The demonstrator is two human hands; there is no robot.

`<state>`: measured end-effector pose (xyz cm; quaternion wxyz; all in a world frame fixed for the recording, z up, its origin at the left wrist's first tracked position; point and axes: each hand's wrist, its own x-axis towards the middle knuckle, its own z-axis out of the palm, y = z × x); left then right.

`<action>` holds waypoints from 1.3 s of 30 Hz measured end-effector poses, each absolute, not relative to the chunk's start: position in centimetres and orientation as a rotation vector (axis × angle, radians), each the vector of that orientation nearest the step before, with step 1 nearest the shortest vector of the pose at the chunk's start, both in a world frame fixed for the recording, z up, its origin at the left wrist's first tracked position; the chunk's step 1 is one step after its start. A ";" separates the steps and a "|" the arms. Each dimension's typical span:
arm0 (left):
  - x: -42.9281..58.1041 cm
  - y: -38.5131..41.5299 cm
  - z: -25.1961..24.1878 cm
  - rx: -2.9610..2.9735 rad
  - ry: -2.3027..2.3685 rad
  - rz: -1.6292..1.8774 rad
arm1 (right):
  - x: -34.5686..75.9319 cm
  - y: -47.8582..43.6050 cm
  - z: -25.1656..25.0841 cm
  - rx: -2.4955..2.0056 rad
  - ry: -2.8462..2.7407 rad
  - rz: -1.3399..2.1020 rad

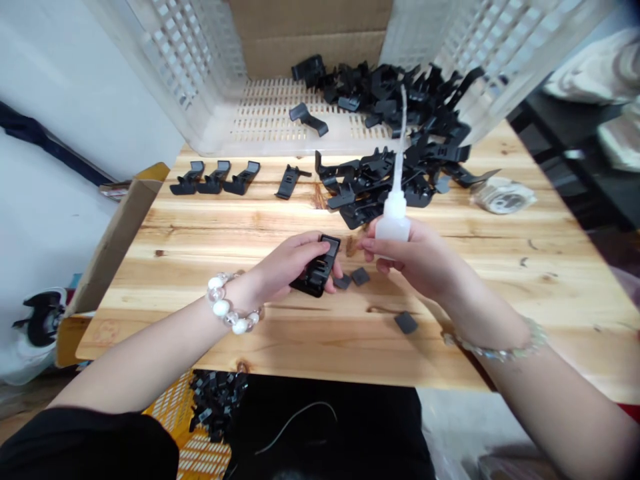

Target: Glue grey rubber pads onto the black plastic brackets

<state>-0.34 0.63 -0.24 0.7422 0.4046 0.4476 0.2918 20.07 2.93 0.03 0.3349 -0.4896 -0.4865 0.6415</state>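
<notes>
Currently, left hand [290, 261]: firmly grasping black plastic clip [313, 279], held level.
Right hand [417, 257]: gripping white squeeze bottle [394, 223], upright.

Bright, even light, source out of view; only faint, soft shadows under the left hand [295, 261] on the tabletop [225, 343]. Wide-lens bowing bends the crate wall [515, 60] at the frame edge; pale cloth [590, 73] top right blurred.

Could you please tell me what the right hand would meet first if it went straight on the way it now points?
The right hand, gripping the white squeeze bottle, would probably meet the black plastic part held in the left hand first, though depth is unclear.
</notes>
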 end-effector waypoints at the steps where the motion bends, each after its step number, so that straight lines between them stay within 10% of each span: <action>1: -0.6 0.9 0.0 0.911 1.001 0.673 | 20.0 3.0 0.1 -1.286 -1.271 1.661; 15: -9.8 8.1 -1.3 1.251 1.728 1.024 | 20.0 3.1 -0.1 -1.306 -1.298 1.617; 20: -11.1 6.7 0.4 1.882 2.225 0.638 | 20.0 3.2 -0.1 -1.292 -1.305 1.606; 26: -8.6 4.4 0.8 2.109 2.087 0.205 | 20.0 3.6 -0.7 -1.307 -1.324 1.567; 39: -8.2 8.1 -3.1 2.395 1.866 0.835 | 19.8 3.4 -1.0 -1.288 -1.296 1.636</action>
